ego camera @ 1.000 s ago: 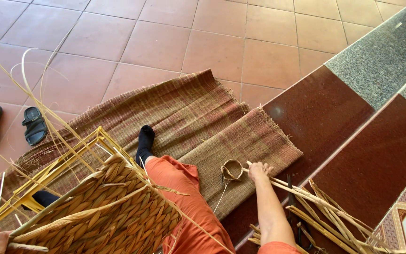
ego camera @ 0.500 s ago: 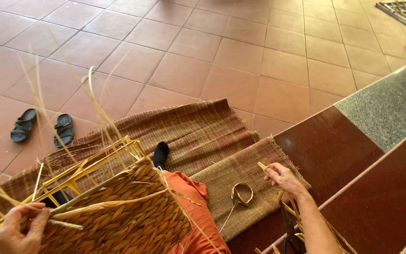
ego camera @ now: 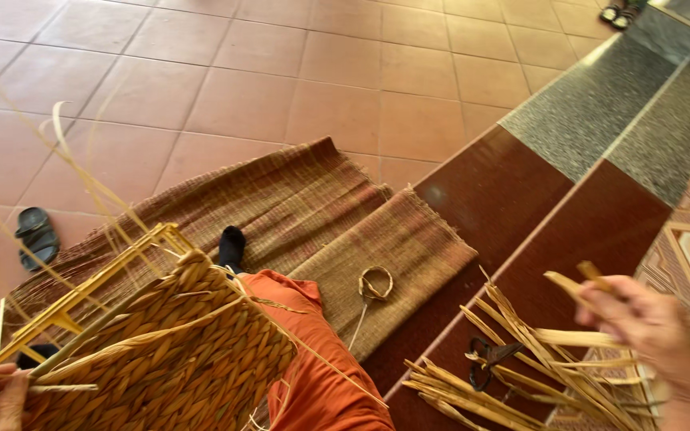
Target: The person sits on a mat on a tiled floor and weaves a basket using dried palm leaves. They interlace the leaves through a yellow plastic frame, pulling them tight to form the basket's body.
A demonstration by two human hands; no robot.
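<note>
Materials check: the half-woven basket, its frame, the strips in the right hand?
Basket: dried plant fibre, probably reed or hyacinth, matte tan braid. Frame: yellow rods, possibly painted metal; unclear. Strips in right hand: flat dry pale fibre, likely the same.

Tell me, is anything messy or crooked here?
Somewhat. The woven mats lie askew and overlapping, one edge rumpled. Loose straw strips are scattered over dark scissors near the right hand. A sandal lies alone on the tiles.

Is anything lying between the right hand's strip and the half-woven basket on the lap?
Nothing solid blocks it. The right hand holds a dried strip above the strip pile. Between it and the woven basket lie only the orange-clad leg and the mat with a small coiled loop, both below.
</note>
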